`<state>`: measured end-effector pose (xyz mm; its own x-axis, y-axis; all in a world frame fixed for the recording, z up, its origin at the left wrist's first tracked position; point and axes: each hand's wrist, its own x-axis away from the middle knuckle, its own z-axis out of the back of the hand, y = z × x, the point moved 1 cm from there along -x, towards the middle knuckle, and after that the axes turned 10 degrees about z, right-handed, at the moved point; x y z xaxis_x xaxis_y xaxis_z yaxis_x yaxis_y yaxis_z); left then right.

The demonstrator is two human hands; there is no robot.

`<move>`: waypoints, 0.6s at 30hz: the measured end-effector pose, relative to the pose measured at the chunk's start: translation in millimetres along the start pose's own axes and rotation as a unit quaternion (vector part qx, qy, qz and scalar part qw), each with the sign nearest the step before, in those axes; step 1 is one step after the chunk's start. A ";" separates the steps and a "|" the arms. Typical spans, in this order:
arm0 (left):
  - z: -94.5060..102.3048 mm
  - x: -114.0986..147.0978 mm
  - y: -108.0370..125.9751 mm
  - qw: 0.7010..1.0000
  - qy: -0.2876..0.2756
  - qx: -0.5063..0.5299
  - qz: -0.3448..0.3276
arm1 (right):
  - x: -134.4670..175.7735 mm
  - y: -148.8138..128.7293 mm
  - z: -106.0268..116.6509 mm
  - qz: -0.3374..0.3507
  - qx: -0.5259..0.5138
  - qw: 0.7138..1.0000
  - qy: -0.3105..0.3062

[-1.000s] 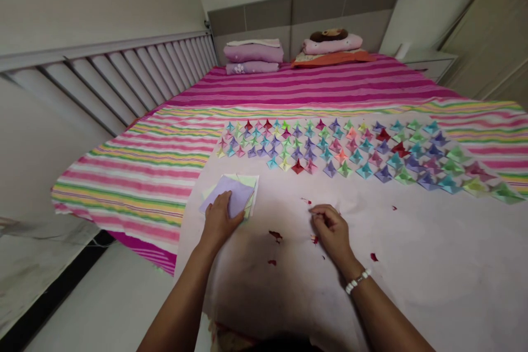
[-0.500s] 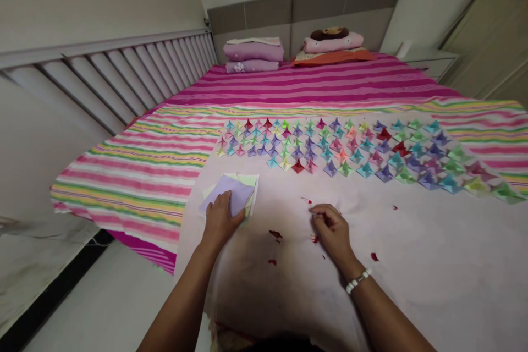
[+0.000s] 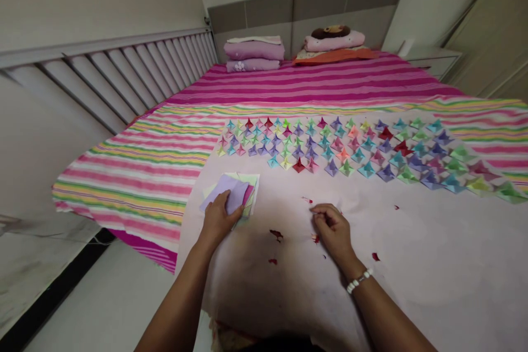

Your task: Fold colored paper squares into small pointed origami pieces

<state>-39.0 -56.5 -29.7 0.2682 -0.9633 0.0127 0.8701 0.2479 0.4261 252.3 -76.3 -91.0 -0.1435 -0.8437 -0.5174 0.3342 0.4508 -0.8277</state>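
Head view: the left hand (image 3: pixel 216 218) now pinches back the purple sheet (image 3: pixel 235 186) atop the paper stack (image 3: pixel 254 180), baring magenta paper (image 3: pixel 248 194); separation seems begun. Right hand (image 3: pixel 333 229) curls, contents unclear.

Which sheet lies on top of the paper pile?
The purple sheet, with the left hand on it; the magenta sheet and pale green sheet only peek out from beneath.

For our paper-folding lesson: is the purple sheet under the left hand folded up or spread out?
Spread out, though apparently slightly buckled: the purple sheet shows a broad face beneath the left hand.
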 end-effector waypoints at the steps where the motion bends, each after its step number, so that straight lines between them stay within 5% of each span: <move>1: 0.2 -0.1 -0.3 1.000 0.001 0.004 -0.001 | 0.0 0.0 0.0 0.000 0.001 1.000 0.001; 6: -1.3 -2.7 -6.6 0.999 0.004 0.050 0.013 | -0.2 0.0 0.1 0.001 -0.001 1.000 -0.002; 13: -1.4 -6.2 -21.9 0.970 0.028 0.242 0.028 | -0.3 0.9 0.0 0.002 -0.006 1.000 -0.001; 18: 8.7 -3.7 -24.3 0.965 0.043 0.257 0.017 | -0.5 -0.9 0.0 -0.004 -0.003 1.000 0.000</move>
<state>-64.7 -59.9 -32.2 0.3450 -0.9381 -0.0307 0.5464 0.1742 0.8192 252.1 -76.3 -89.9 -0.1470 -0.8474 -0.5103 0.3280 0.4449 -0.8334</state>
